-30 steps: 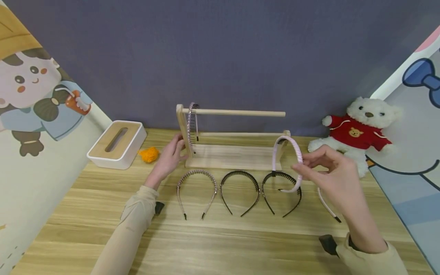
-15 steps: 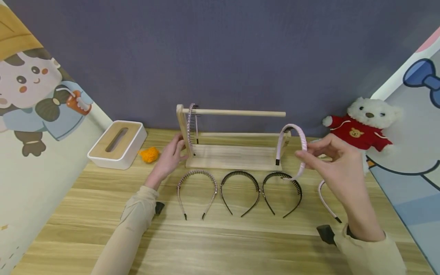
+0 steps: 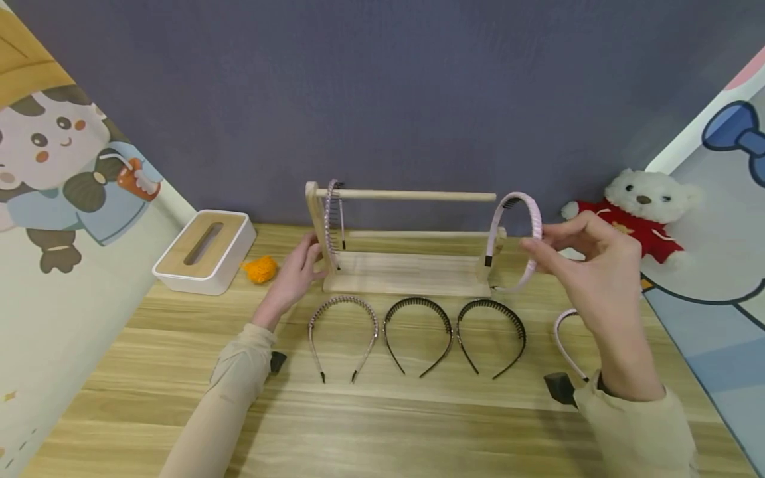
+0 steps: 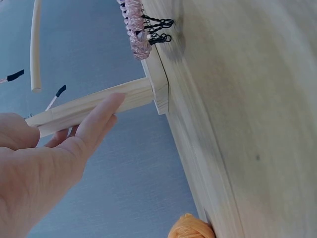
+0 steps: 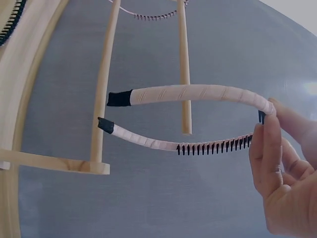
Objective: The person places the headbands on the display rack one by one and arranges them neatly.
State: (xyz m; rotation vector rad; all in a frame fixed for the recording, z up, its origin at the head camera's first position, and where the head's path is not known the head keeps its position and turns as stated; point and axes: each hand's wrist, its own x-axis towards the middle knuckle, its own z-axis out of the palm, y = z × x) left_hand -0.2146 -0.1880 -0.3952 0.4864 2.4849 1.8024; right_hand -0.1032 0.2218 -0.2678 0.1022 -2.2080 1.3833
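My right hand pinches a pale pink wrapped headband between thumb and fingers. It is held upright in the air at the free right end of the top rod of a wooden headband stand. In the right wrist view, the headband's black-tipped ends point toward the stand, and dark comb teeth line its inner side. My left hand holds the stand's left upright, thumb and fingers on either side of it. Another pink headband, braided and toothed, hangs on the top rod beside that upright.
In front of the stand lie a beaded pink headband and two black ones. A further pink headband is partly hidden by the right arm. A tissue box and orange ball-like item are left; a teddy bear sits right.
My right hand has lifted the pink headband up and slightly right, from over the black headband to beside the rod's end. The left hand has stayed on the upright.
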